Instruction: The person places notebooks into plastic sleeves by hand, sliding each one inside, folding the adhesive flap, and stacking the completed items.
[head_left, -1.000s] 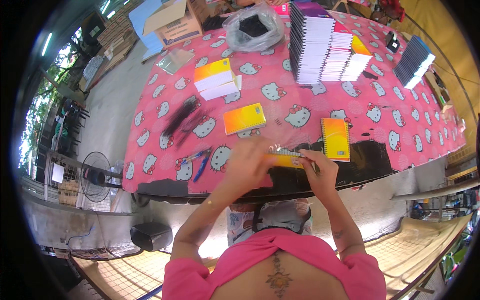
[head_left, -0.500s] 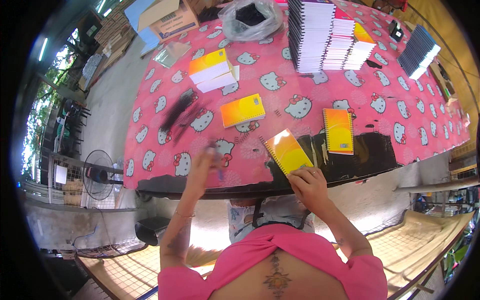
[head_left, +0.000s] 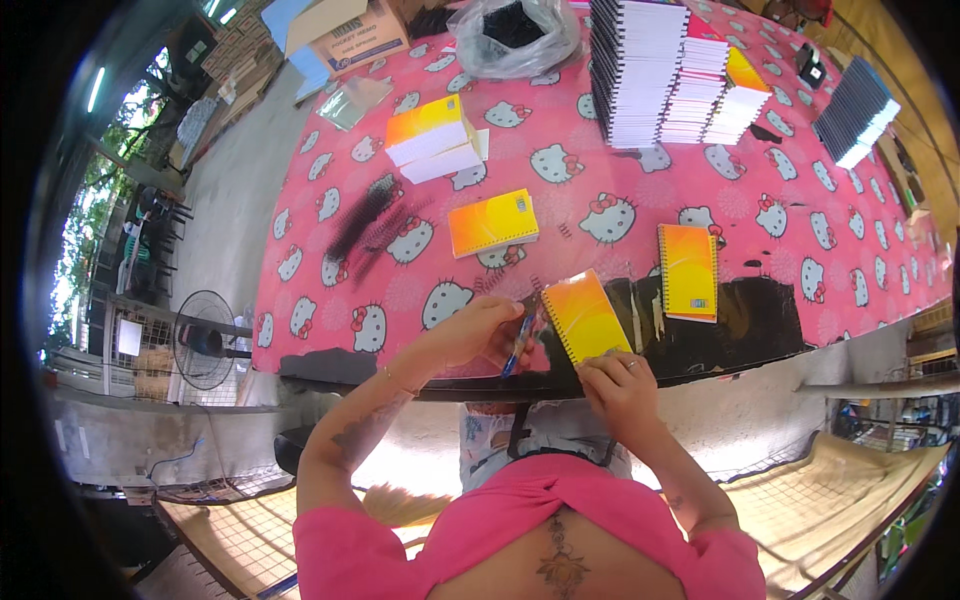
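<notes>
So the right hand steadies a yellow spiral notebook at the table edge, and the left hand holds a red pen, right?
Not quite: in the head view the pen in the left hand is blue. The right hand does steady the yellow spiral notebook at the table edge.

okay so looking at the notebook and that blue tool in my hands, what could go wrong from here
The yellow notebook lies at the table's near edge, pinned only at its lower end by the right hand; it might slip off. The left hand holds a blue-handled tool close to its spiral edge, near the right fingers; a slip could nick them or bend the coil.
</notes>
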